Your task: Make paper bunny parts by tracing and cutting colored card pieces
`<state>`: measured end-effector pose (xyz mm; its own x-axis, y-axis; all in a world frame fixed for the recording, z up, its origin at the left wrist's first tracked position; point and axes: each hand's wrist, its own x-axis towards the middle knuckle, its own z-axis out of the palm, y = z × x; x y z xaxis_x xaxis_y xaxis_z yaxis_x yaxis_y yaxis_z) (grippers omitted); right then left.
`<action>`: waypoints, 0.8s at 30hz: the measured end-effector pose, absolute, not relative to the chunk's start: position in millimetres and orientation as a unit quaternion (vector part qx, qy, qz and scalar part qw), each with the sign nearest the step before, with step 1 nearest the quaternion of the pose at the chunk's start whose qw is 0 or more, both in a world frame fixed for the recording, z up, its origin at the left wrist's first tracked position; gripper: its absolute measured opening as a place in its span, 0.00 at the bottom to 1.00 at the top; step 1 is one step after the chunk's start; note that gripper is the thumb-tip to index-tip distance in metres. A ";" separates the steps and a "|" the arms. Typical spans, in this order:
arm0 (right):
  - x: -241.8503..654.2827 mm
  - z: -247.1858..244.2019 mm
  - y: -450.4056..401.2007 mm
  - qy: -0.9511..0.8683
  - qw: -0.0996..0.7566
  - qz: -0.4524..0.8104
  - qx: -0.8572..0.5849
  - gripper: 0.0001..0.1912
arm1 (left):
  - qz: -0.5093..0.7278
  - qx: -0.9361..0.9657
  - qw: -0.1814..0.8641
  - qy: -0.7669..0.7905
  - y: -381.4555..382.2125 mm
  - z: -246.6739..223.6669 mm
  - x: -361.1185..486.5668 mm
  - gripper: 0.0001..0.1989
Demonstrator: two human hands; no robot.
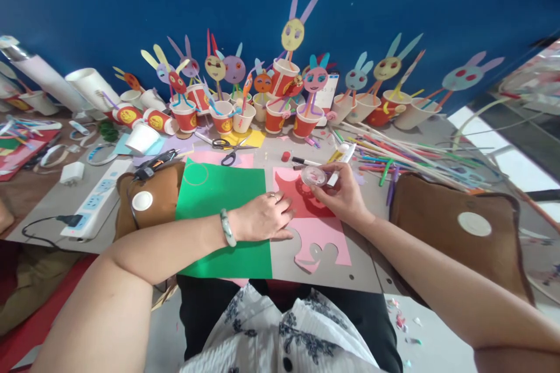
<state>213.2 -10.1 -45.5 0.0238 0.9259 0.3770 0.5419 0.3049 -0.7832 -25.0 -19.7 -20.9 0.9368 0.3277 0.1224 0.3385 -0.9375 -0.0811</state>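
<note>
A large green sheet (pixel 223 198) lies flat on the table, a faint circle outline near its upper left corner. My left hand (pixel 265 215) rests palm down, fingers spread, across the green sheet's right edge and the red paper (pixel 298 201). In my right hand (pixel 343 195) is a small clear round lid (pixel 314 175), pinched between thumb and fingers above the red paper's upper right part. Beneath the red paper is a pink sheet (pixel 343 245) with rounded cut-outs along its lower part.
Behind the papers are scissors (pixel 230 157), a black marker (pixel 306 161), a red cap (pixel 286 155) and a glue tube (pixel 345 153). Paper cups with rabbit figures (pixel 308 119) line the wall. Brown cushions (pixel 455 233) flank the work area; a power strip (pixel 98 201) lies left.
</note>
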 end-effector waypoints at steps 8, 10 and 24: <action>218.8 -43.7 -16.2 -0.727 0.403 0.144 -0.536 0.23 | -0.033 -0.989 0.057 -0.131 -22.2 -17.6 -25.0 0.25; 219.8 -44.2 -16.1 -0.738 0.399 0.131 -0.528 0.23 | -0.030 -0.990 0.054 -0.128 -22.0 -18.6 -24.8 0.24; 220.5 -36.3 -18.9 -0.727 0.409 0.075 -0.547 0.23 | -0.066 -0.987 0.038 -0.140 -19.2 -26.9 -24.5 0.15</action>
<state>220.5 -18.9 -36.3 -0.0671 0.8559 0.5127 0.7340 0.3904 -0.5557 -24.5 -19.2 -26.9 0.9518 0.2721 0.1411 0.2823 -0.9576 -0.0573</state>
